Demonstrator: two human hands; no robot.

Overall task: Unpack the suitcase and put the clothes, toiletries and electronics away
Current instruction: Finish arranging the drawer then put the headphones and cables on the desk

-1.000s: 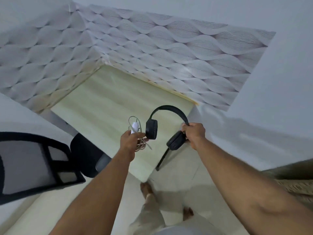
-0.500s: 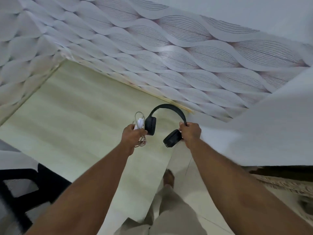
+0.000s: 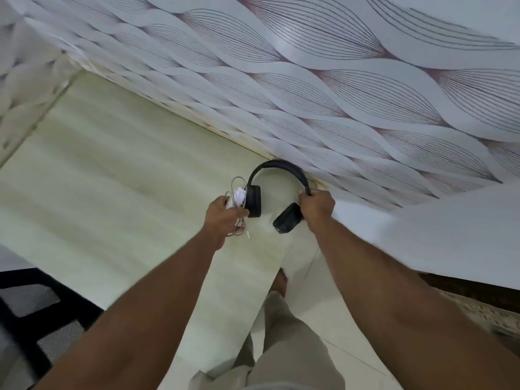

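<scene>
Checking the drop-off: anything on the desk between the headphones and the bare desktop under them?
Nothing visible. The right hand grips the headphones over the desk, whose top near them shows nothing lying on it. The left hand holds the white charger and cable right beside the left earcup.

Black headphones (image 3: 277, 167), white charger (image 3: 239, 196), leaf-patterned wallpaper (image 3: 337, 80)

I can read no text, brand, number or sign anywhere: nothing legible on the headphones (image 3: 277, 190) in my right hand (image 3: 316, 205), nothing on the charger (image 3: 238, 197) in my left hand (image 3: 223, 215), nothing on the desk (image 3: 112, 178).
</scene>
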